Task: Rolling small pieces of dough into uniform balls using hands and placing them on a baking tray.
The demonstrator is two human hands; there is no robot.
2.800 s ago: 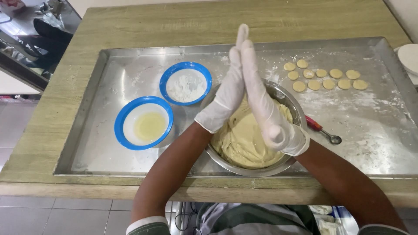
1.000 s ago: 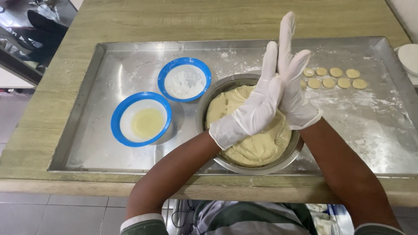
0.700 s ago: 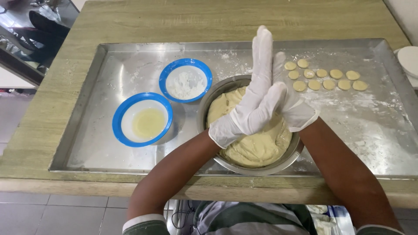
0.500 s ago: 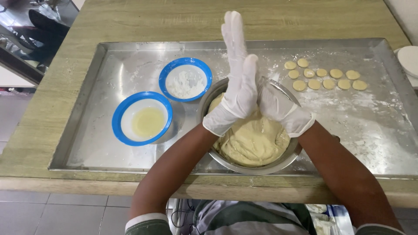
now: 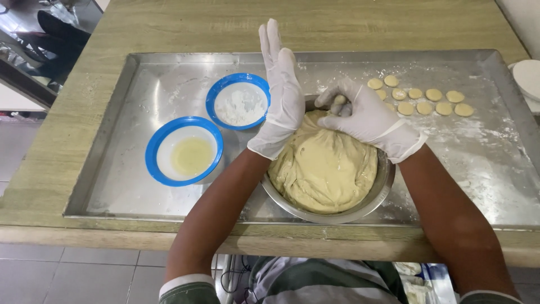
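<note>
Head-camera view: a person in white disposable gloves works over a steel mixing bowl (image 5: pixel 360 211) of pale dough (image 5: pixel 323 169), set near the front edge of a large metal tray (image 5: pixel 112 186) on a green-brown worktop (image 5: pixel 50 146). The right hand (image 5: pixel 368 118) is curled over the far rim of the bowl, its fingers (image 5: pixel 337 97) closed around a small dough ball (image 5: pixel 340 100). The left hand (image 5: pixel 284 98) stands upright just left of it, palm flat and fingers (image 5: pixel 271 42) straight and held together, gripping nothing; its wrist hangs over the bowl's left side. To the left on the tray sit two blue-rimmed bowls: the far flour bowl (image 5: pixel 239 102), holding white powder, and the near oil bowl (image 5: pixel 184 151), holding a pale yellow liquid. Far right on the tray, a cluster of small flattened dough discs (image 5: pixel 424 100) lies on the flour-dusted metal. A white round object (image 5: pixel 529 79) shows at the right edge, beyond the tray. Striped sleeves appear at the bottom of the frame.
</note>
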